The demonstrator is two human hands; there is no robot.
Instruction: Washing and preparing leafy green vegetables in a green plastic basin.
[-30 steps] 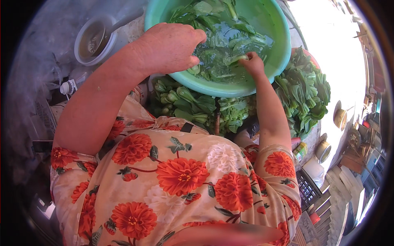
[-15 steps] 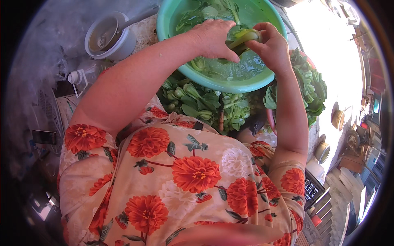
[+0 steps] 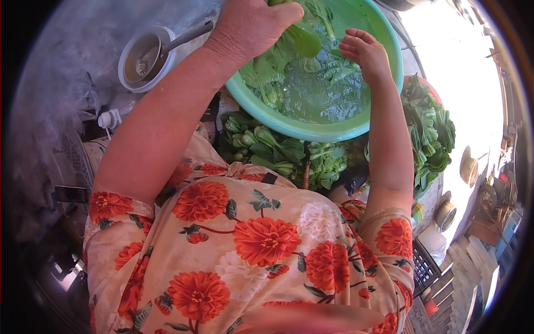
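A wide green basin (image 3: pixel 328 132) of water stands in front of me, with several bok choy plants (image 3: pixel 270 92) floating in it. At the basin's far left, my left hand (image 3: pixel 253 25) is closed round a bok choy (image 3: pixel 305 42); its leaf hangs out below the fingers and its upper part runs past the picture's edge. Above the water on the right side, my right hand (image 3: pixel 365 54) holds nothing, its fingers stretched out toward the left.
Between me and the basin lie a heap of bok choy (image 3: pixel 272 143) and some paler leafy greens (image 3: pixel 325 161). A red-rimmed container (image 3: pixel 428 89) of greens stands right. On the left are a white bucket (image 3: pixel 129 82) with a ladle (image 3: pixel 189 36) and a plastic jug (image 3: pixel 111 118).
My left hand has moved up and left, carrying the bok choy. My right hand has let go of it and opened. The whole view has shifted slightly.
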